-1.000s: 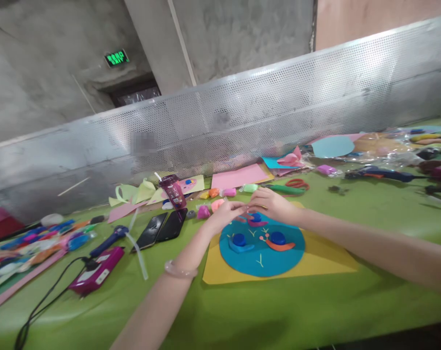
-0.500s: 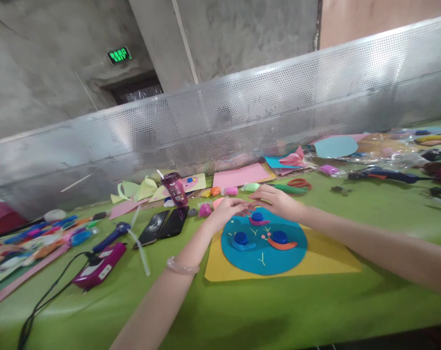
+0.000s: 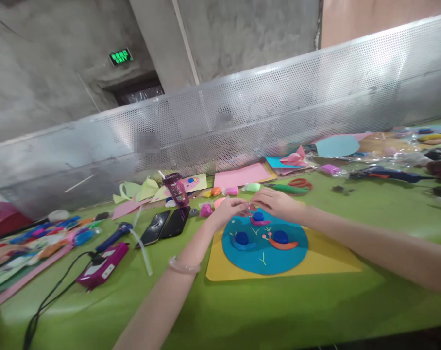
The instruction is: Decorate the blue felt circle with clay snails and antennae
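Note:
My left hand [image 3: 230, 212] and my right hand [image 3: 273, 202] meet fingertip to fingertip over the far edge of a round blue paper disc [image 3: 257, 262]. Their fingers are pinched together; whatever lies between them is too small to make out. On the disc are three snail shapes with dark blue round shells: a pink-bodied snail [image 3: 260, 221] right beside my fingers, a blue-bodied snail [image 3: 243, 245] at left and an orange-bodied snail [image 3: 285, 245] at right. Small pale-yellow sprigs show between them. Under the disc lies a yellow sheet [image 3: 330, 257].
Beyond my hands lie clay packets [image 3: 230, 191] and green-and-red scissors [image 3: 293, 186]. To the left are two phones [image 3: 175, 222], a lidded cup [image 3: 177, 189], a blue glue gun [image 3: 113, 236] and a purple power strip [image 3: 103, 266] with a black cord. A perforated metal panel [image 3: 242, 121] stands behind.
The view has shifted very slightly. Both hands stay over the disc's far edge with fingertips together, the fingers moving only a little.

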The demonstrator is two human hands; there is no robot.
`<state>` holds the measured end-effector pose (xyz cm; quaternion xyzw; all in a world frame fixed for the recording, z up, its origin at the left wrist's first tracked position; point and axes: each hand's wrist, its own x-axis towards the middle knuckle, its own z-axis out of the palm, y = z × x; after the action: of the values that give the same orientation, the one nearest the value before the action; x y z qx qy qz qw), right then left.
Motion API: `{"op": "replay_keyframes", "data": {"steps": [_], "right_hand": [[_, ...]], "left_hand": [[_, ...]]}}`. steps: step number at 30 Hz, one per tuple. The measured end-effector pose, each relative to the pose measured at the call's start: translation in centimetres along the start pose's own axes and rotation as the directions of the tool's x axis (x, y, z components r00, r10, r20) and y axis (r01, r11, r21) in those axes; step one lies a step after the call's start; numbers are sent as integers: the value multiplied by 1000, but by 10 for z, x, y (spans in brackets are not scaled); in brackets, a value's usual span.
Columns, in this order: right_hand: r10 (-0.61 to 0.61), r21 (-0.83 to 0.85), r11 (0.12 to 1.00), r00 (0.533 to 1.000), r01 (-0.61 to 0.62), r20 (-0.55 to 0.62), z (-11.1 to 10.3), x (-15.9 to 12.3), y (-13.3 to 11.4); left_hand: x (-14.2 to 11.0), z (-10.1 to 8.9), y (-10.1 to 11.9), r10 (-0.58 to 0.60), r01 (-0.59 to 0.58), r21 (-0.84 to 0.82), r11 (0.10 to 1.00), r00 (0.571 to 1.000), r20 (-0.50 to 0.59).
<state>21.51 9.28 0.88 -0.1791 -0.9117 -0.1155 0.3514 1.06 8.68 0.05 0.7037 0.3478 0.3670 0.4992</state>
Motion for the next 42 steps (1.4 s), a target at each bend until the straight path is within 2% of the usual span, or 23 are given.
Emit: {"op": "replay_keyframes", "data": {"steps": [3,10,17,21,25,32,42], "right_hand": [[93,54,994,995,-92,-19,-1,0,0],[224,237,944,973,-230,54,-7,5,-8],[172,237,954,983,-184,69,-7,5,-4],[216,202,954,975,-221,47,-5,5,-3],[258,211,942,965,-261,40,-5,6,-6],[179,156,973,984,-173,-27,1,3,-4],[64,28,998,996,-62,-69,2,2,-3]], "left_hand": [[0,-2,-2,-6,5,-21,1000,1000,-14],[0,-1,-1,-6,5,-18,1000,999,-38],[1,0,0,-5,2,-62,998,998,-56],[1,1,0,-25,16,-111,994,996,-82],[0,4,2,-4,-5,-84,996,995,-104],[1,10,7,34,-34,1,999,984,-173],[4,11,5,-11,-4,-74,997,980,-200]]}}
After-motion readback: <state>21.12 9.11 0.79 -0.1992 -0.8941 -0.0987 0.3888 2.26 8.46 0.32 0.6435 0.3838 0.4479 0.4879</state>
